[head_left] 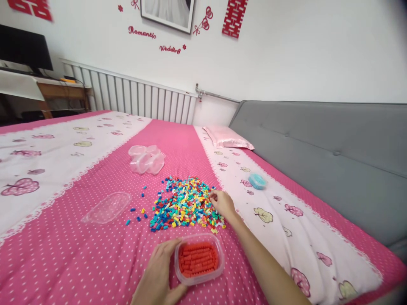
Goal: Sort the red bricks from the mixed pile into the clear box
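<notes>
My left hand grips the left side of a clear plastic container standing on the bed. Rows of small red building bricks lie inside it. Beyond the container spreads a loose pile of mixed-colour building bricks, mostly blue, teal, yellow and red. At the pile's right edge is my right hand, its fingertips pinched together among the bricks. Whatever is between those fingertips is too small to make out.
A clear lid lies left of the pile, with several stacked clear containers behind. To the right sits a closed container with light-blue contents. A pink pillow rests by the grey headboard. Pink patterned bedding covers the bed.
</notes>
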`<action>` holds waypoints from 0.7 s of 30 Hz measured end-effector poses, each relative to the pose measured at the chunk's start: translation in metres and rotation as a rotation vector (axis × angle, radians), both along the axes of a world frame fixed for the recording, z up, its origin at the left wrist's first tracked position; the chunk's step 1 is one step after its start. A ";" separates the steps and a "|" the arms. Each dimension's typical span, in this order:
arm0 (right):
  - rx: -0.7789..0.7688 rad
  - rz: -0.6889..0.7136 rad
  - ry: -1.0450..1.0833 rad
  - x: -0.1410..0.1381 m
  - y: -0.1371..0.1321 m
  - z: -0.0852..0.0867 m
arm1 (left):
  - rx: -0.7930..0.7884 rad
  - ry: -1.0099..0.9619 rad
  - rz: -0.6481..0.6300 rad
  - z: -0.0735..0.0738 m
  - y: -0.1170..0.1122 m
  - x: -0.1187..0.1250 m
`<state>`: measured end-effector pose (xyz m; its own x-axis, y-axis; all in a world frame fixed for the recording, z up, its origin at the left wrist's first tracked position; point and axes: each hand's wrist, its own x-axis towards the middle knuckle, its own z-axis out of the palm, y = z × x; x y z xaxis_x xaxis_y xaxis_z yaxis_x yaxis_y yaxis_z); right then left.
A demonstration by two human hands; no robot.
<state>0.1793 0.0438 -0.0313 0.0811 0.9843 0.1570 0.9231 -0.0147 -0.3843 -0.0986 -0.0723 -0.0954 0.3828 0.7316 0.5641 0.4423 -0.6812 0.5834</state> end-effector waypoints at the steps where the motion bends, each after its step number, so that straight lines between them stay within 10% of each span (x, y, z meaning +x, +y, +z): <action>1: 0.000 -0.003 0.000 0.002 -0.001 0.001 | -0.001 0.006 -0.001 -0.001 0.000 0.000; 21: 0.009 -0.017 -0.030 -0.018 0.028 -0.010 | -0.010 0.064 0.002 -0.005 0.002 -0.005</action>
<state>0.1616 0.0717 -0.0417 0.0925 0.9814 0.1683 0.9337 -0.0268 -0.3570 -0.1034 -0.0705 -0.1005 0.4166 0.7377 0.5313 0.4803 -0.6748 0.5604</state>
